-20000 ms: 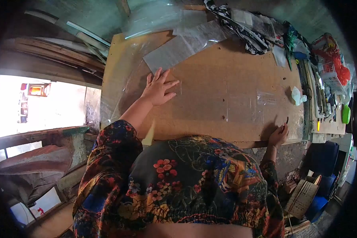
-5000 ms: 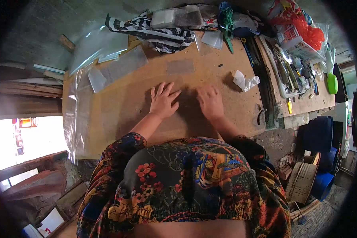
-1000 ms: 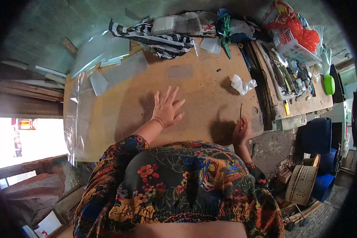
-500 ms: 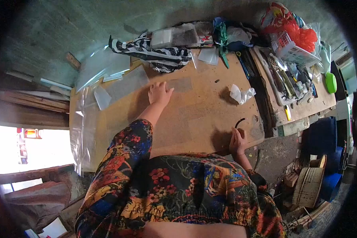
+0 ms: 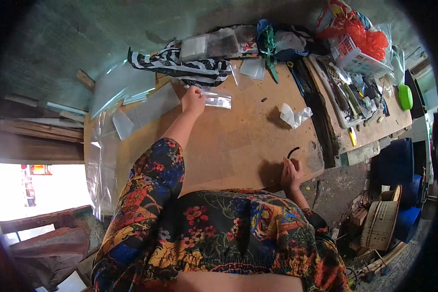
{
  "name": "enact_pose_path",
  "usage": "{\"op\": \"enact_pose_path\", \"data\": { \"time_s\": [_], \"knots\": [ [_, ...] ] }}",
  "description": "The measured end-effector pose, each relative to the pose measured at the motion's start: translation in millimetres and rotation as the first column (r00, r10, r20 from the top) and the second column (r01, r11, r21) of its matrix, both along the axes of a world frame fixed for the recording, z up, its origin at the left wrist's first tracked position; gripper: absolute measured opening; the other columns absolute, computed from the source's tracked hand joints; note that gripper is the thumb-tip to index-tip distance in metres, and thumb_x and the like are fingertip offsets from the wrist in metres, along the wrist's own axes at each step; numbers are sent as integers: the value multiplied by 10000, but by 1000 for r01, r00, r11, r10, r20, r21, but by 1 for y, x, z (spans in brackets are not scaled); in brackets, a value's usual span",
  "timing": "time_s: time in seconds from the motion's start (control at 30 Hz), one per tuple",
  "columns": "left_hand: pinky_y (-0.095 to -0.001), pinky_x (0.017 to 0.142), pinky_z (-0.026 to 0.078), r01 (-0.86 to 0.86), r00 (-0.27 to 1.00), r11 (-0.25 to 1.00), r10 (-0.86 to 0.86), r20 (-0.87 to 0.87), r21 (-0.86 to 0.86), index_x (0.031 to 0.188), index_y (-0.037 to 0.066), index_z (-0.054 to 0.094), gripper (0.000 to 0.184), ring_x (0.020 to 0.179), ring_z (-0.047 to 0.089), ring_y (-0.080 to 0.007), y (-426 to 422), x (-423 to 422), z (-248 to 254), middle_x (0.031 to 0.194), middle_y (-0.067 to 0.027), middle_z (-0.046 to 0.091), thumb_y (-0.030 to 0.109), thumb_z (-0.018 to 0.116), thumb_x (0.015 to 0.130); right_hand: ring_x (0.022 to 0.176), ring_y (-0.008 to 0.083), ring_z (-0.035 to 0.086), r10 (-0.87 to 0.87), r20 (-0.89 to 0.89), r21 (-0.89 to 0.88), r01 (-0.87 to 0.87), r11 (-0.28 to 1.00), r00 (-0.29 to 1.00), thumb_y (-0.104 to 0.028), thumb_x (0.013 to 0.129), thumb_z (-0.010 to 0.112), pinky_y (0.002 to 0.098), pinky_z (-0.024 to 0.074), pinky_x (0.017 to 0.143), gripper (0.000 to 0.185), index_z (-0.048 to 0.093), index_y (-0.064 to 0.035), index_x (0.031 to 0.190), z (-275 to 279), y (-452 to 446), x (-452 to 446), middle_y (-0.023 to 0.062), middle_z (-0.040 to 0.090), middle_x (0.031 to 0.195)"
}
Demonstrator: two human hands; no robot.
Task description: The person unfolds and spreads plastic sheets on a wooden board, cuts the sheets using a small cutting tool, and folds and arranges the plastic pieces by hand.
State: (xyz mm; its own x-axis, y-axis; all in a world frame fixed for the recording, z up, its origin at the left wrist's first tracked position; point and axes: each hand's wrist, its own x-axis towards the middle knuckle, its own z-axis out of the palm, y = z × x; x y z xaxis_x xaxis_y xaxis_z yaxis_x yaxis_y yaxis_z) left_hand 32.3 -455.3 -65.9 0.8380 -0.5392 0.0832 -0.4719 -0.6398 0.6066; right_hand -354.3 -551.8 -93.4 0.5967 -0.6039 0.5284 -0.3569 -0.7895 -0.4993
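My left hand [image 5: 193, 101] is closed on the left end of a small clear plastic piece [image 5: 219, 100], which catches the light near the back of the wooden board [image 5: 224, 155]. Near the board's front right edge, my right hand [image 5: 291, 173] is closed round a thin dark curved tool [image 5: 294, 152], its tip pointing up and away. A crumpled white tissue [image 5: 296, 117] lies beyond my right hand. Left of my left hand, a long clear sheet [image 5: 153, 107] lies flat.
Black-and-white striped plastic [image 5: 180, 65] and packets line the back. At the right are a tray of tools [image 5: 345, 92], a white basket [image 5: 353, 56] with red bags, and a yellow cutter [image 5: 352, 137]. Clear film [image 5: 100, 160] hangs over the left edge.
My left hand has moved from the middle of the board to the back and closed on the small plastic piece, which now tilts and shines. My right hand keeps the dark tool near the front edge.
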Motion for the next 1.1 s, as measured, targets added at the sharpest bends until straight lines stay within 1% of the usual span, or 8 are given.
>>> {"op": "enact_pose_path", "data": {
  "time_s": [0.1, 0.23, 0.33, 0.43, 0.73, 0.83, 1.07, 1.1],
  "knots": [
    [-325, 626, 462, -44, 999, 972, 46, 2, -232, 813, 71, 549, 268, 675, 614, -222, -3, -5, 18, 698, -77, 635, 244, 694, 669, 686, 268, 555, 0, 11, -18, 0, 1000, 1000, -23, 767, 547, 310, 452, 584, 171, 604, -65, 923, -4, -2, -1, 114, 534, 814],
    [-326, 638, 462, -72, 996, 988, 64, -61, -139, 810, 78, 613, 217, 688, 612, -237, 1, -5, 21, 709, -86, 634, 266, 655, 709, 708, 269, 558, 2, 15, 11, -2, 1000, 1000, -32, 764, 549, 318, 454, 589, 188, 598, -80, 939, -5, -2, -2, 115, 536, 824],
    [-335, 642, 461, -66, 995, 993, 73, 71, -96, 825, 104, 656, 180, 698, 603, -257, 7, -2, 14, 720, -90, 629, 261, 602, 754, 716, 266, 560, -2, -3, -7, 2, 1000, 1000, -31, 762, 551, 318, 455, 599, 194, 596, -84, 943, -4, -2, -3, 113, 534, 824],
    [-354, 652, 457, 32, 892, 992, 27, 452, -123, 902, 131, 653, 176, 729, 591, -273, 11, -2, 18, 753, -94, 623, 223, 564, 781, 720, 266, 559, -13, -16, -13, 12, 1000, 1000, -26, 759, 551, 319, 455, 610, 199, 596, -83, 944, -2, -2, -1, 111, 530, 818],
    [-337, 671, 458, -98, 984, 968, 129, 122, -233, 816, 85, 586, 110, 759, 596, -245, 17, -1, 54, 807, -76, 625, 181, 532, 805, 752, 277, 555, -51, -24, 10, 51, 999, 998, -22, 759, 554, 332, 457, 645, 203, 599, -74, 951, -7, -2, -1, 112, 529, 839],
    [-323, 665, 465, -24, 991, 935, -24, -130, -354, 865, 49, 555, 157, 730, 609, -205, 41, 9, 61, 797, -64, 635, 196, 511, 833, 763, 280, 553, -49, -23, -19, 49, 999, 999, -33, 768, 551, 330, 455, 658, 194, 597, -70, 953, -11, -3, -1, 116, 533, 850],
    [-290, 617, 470, 8, 989, 951, -53, -138, -308, 933, 42, 541, 187, 629, 600, -167, 51, 22, 41, 804, -79, 623, 201, 521, 837, 790, 273, 539, -55, -15, -32, 54, 998, 998, -29, 781, 538, 325, 446, 675, 166, 599, -41, 935, -4, -1, 2, 126, 535, 848],
    [-284, 614, 477, -70, 930, 930, -70, -362, -360, 941, 50, 522, 169, 667, 571, -149, 46, 8, 53, 824, -56, 580, 193, 506, 852, 775, 273, 539, -75, -6, -55, 74, 996, 997, -24, 784, 528, 325, 445, 665, 163, 599, -37, 930, -2, 1, 3, 126, 532, 841]
  ]
}}
